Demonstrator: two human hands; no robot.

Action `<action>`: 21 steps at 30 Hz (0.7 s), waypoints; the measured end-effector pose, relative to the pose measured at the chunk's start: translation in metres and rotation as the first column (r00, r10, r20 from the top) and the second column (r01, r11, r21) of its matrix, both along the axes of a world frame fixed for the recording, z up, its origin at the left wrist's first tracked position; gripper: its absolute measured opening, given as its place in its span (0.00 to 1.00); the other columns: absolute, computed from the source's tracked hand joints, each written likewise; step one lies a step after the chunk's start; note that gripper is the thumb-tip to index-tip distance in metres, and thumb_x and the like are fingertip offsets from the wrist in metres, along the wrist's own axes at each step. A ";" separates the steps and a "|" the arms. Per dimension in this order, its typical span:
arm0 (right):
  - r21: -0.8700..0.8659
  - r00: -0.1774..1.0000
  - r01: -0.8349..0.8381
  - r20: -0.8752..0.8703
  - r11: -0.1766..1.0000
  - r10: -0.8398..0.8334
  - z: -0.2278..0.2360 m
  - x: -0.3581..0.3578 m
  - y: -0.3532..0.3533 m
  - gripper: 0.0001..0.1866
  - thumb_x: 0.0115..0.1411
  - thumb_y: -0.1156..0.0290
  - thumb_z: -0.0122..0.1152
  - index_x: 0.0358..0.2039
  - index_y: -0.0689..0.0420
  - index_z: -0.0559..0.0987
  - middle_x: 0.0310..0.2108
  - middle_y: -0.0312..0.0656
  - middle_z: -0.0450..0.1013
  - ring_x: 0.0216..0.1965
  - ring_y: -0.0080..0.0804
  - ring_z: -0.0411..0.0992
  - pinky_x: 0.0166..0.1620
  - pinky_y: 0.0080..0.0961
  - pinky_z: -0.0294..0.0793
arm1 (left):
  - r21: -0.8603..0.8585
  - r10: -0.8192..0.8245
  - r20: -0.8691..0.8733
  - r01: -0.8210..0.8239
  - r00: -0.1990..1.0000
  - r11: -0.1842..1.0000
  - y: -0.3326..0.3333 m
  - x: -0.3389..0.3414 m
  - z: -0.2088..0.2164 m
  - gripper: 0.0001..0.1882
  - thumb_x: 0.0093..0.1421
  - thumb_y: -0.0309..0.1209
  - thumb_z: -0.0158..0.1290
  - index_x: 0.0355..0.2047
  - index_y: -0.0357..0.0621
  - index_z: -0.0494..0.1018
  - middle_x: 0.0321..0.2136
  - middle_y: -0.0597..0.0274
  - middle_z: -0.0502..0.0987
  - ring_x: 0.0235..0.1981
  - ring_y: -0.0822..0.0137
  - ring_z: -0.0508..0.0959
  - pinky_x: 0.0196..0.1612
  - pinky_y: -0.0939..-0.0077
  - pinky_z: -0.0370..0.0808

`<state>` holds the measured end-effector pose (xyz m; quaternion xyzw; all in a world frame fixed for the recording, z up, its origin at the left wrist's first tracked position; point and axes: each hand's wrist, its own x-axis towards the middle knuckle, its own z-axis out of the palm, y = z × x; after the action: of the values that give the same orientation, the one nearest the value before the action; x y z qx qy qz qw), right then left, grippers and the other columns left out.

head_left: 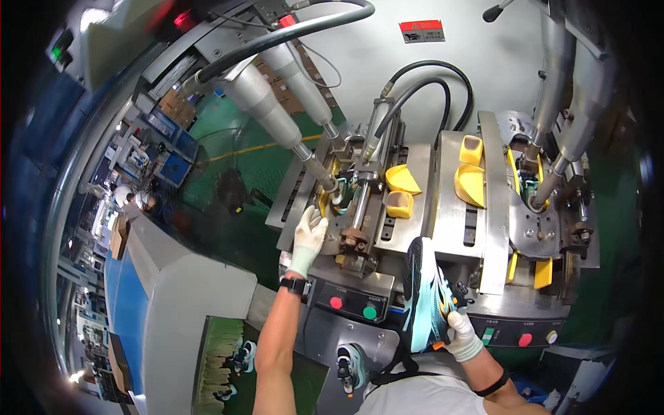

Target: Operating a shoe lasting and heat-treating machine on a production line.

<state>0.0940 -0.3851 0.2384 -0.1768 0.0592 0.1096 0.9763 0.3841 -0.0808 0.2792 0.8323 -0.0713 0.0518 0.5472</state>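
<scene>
My right hand [464, 337] grips a turquoise-black shoe [423, 297]; my left hand's [309, 233] grip I can't tell; a red-topped label [421, 32] faces me.

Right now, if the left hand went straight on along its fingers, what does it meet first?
Probably the yellow pad right by the left hand's fingertips, with the metal press rod beyond. Depth is unclear from one view; they may already touch.
</scene>
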 end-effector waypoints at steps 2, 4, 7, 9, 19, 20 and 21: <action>-0.026 0.999 0.038 -0.013 0.999 -0.039 0.006 -0.002 0.001 0.42 0.53 0.69 0.73 0.66 0.57 0.62 0.57 0.42 0.71 0.55 0.36 0.72 0.57 0.39 0.74 | 0.154 0.035 -0.021 -0.031 0.999 0.988 -0.003 0.038 -0.017 0.30 0.62 0.32 0.56 0.62 0.31 0.62 0.55 0.43 0.73 0.56 0.57 0.75 0.58 0.69 0.71; -0.126 0.990 0.139 0.000 0.982 -0.140 0.021 -0.004 0.002 0.45 0.51 0.67 0.76 0.66 0.58 0.61 0.58 0.41 0.69 0.57 0.35 0.69 0.60 0.37 0.70 | 0.224 0.021 -0.063 -0.006 0.998 0.975 -0.016 0.071 -0.037 0.30 0.62 0.33 0.56 0.61 0.32 0.63 0.55 0.44 0.73 0.56 0.57 0.76 0.58 0.68 0.71; -0.280 0.989 0.149 0.020 0.948 -0.149 0.028 -0.014 -0.003 0.50 0.51 0.65 0.76 0.69 0.59 0.57 0.61 0.41 0.67 0.60 0.35 0.67 0.62 0.34 0.66 | 0.524 0.058 -0.163 0.037 0.985 0.851 -0.008 0.124 -0.079 0.31 0.61 0.40 0.56 0.60 0.34 0.65 0.56 0.41 0.72 0.58 0.50 0.73 0.60 0.65 0.67; -0.343 0.989 0.150 0.058 0.927 -0.139 0.040 -0.015 -0.007 0.54 0.51 0.62 0.76 0.71 0.58 0.52 0.63 0.42 0.64 0.61 0.34 0.65 0.64 0.34 0.63 | 0.652 -0.097 0.030 0.054 0.995 0.756 -0.009 0.142 -0.108 0.33 0.62 0.42 0.54 0.62 0.35 0.63 0.57 0.38 0.70 0.59 0.45 0.70 0.62 0.63 0.65; -0.387 0.978 0.118 -0.115 0.915 -0.175 0.045 0.007 0.014 0.41 0.52 0.72 0.72 0.65 0.63 0.63 0.57 0.42 0.71 0.55 0.32 0.70 0.58 0.32 0.70 | 0.282 0.064 -0.246 0.008 0.967 0.959 0.002 0.161 -0.091 0.19 0.65 0.40 0.51 0.46 0.36 0.75 0.38 0.54 0.80 0.37 0.62 0.78 0.44 0.68 0.73; -0.367 0.971 0.150 -0.122 0.918 -0.207 0.050 0.010 0.021 0.37 0.52 0.71 0.73 0.61 0.63 0.67 0.53 0.41 0.73 0.52 0.32 0.73 0.56 0.32 0.73 | 0.086 0.080 -0.391 -0.050 0.917 0.995 0.008 0.151 -0.085 0.17 0.66 0.39 0.50 0.41 0.35 0.78 0.33 0.59 0.80 0.31 0.67 0.79 0.37 0.71 0.75; -0.387 0.969 0.116 -0.158 0.915 -0.190 0.051 0.012 0.023 0.36 0.52 0.70 0.74 0.59 0.64 0.68 0.52 0.42 0.74 0.50 0.32 0.73 0.55 0.32 0.74 | 0.032 -0.020 -0.339 0.033 0.941 0.999 0.018 0.135 -0.076 0.18 0.66 0.39 0.50 0.41 0.33 0.77 0.32 0.60 0.79 0.30 0.71 0.78 0.32 0.73 0.75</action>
<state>0.1058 -0.3624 0.2890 -0.3435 0.1865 0.0356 0.9197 0.5191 -0.0629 0.2032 0.8379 0.0118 -0.1007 0.5363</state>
